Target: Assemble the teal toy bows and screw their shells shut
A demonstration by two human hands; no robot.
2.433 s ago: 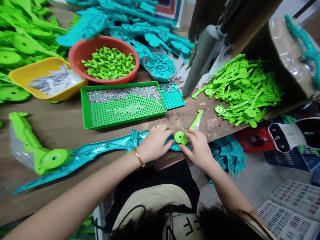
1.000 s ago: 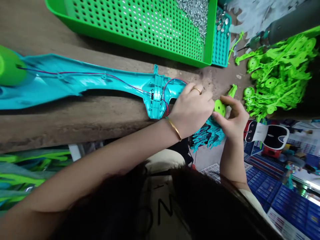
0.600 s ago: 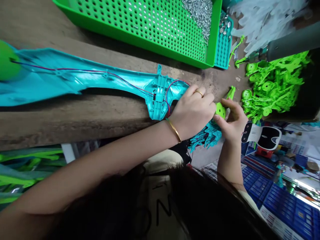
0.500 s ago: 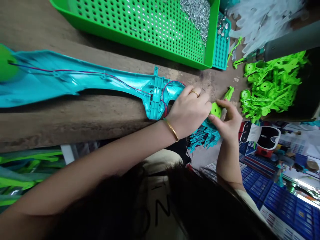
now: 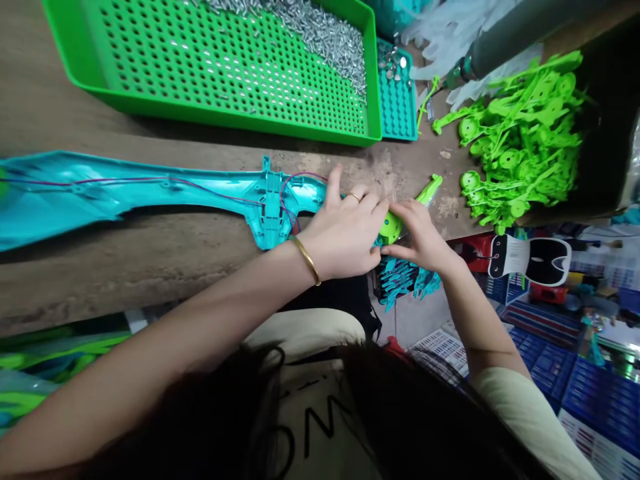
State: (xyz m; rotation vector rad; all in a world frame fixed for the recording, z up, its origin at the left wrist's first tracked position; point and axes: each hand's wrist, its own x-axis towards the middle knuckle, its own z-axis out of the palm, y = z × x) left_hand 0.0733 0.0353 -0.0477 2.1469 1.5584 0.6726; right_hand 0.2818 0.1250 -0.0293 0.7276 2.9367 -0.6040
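Note:
A long turquoise plastic toy shell [image 5: 210, 189] lies with its hollow side up on the bench, thin red and blue wires running along it. My left hand [image 5: 345, 233], wearing a ring and a bracelet, is closed over the shell's narrow right end and hides it. At that end sits a lime-green round plastic part [image 5: 391, 229], with a long lime-green arm [image 5: 429, 191] sticking out past my fingers. My right hand [image 5: 420, 237] grips the round part between thumb and fingers, its fingertips meeting those of my left hand.
A green perforated tray [image 5: 220, 127] of small metal screws stands behind the shell, beside a turquoise tray [image 5: 397, 107] with silver discs. A pile of lime-green parts [image 5: 520, 147] lies right, under a power screwdriver [image 5: 480, 57]. Turquoise pieces [image 5: 407, 277] sit below the bench edge.
The view has shifted, so the shell and trays appear further left. My right hand has closed in on the round part, and my left index finger has lifted outward.

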